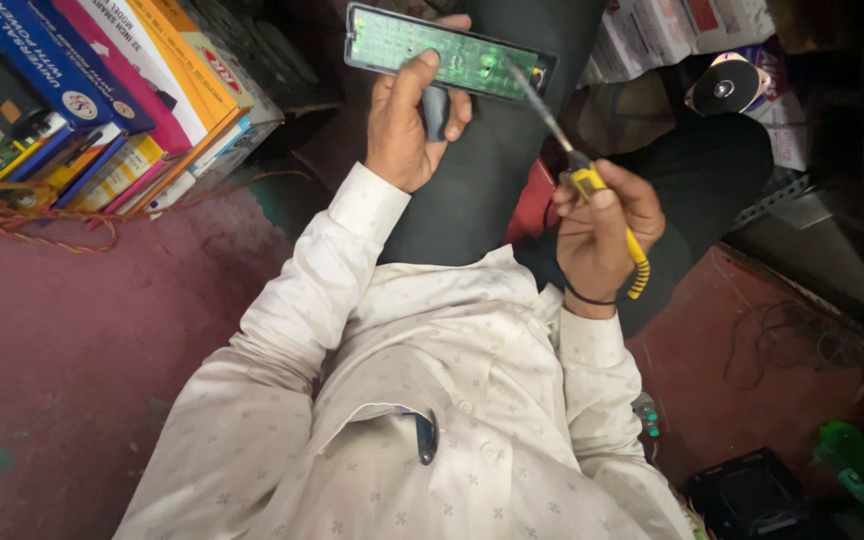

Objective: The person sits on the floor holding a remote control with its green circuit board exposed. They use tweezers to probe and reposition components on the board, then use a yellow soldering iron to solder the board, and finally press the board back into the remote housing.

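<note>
left hand (407, 125) raised over the lap, arm bent, fingers wrapped round a long green circuit board (449, 52), thumb laid across its face. board sits tilted at the top of the view, above the dark trouser leg (472, 190). right hand (602, 225) curled closed on the yellow handle of a soldering iron (577, 170), wrist cocked, metal tip angled up-left onto the board's right end. exact contact point too small to make out. yellow coiled cord (640, 272) drops behind the right hand. left fingers mostly hidden behind the board. stacked coloured boxes (112, 90) top left, cut off by the frame. green object (862, 465) bottom right is blurred.
</note>
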Motion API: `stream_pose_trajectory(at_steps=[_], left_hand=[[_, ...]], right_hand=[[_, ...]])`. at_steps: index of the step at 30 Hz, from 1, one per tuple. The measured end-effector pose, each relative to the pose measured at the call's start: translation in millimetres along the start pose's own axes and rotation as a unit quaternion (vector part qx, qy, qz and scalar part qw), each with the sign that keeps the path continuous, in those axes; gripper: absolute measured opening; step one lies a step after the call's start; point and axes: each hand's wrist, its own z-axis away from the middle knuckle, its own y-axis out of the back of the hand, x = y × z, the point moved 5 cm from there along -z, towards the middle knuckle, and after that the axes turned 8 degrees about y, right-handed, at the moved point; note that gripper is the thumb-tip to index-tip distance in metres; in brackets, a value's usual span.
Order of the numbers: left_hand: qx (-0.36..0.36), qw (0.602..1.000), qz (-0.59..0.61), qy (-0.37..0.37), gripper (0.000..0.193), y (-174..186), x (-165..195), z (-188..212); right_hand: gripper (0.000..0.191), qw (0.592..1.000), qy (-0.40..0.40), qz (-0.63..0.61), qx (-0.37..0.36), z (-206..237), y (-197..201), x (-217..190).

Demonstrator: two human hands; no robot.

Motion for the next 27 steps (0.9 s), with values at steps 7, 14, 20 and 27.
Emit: stream_pose_trajectory(at_steps=[7, 14, 20, 27], left_hand=[[0.03, 0.996, -0.085, -0.006, 0.032, 3, 25, -4], [0.014, 0.994, -0.084, 0.062, 0.027, -2, 39, -8], [-0.094, 0.964, -0.241, 0.061, 0.037, -8, 48, -11], [-0.149, 0.891, -0.429, 0.032, 0.043, -2, 56, -21]], right_hand=[[0.029, 0.999, 0.037, 0.019, 0.009, -19, -4, -22], [0.031, 0.996, 0.05, 0.041, -0.064, -38, -27, -13], [0.036, 0.998, 0.039, 0.038, -0.02, -35, -15, -28], [0.027, 0.999, 0.033, 0.039, 0.009, -13, 9, -28]])
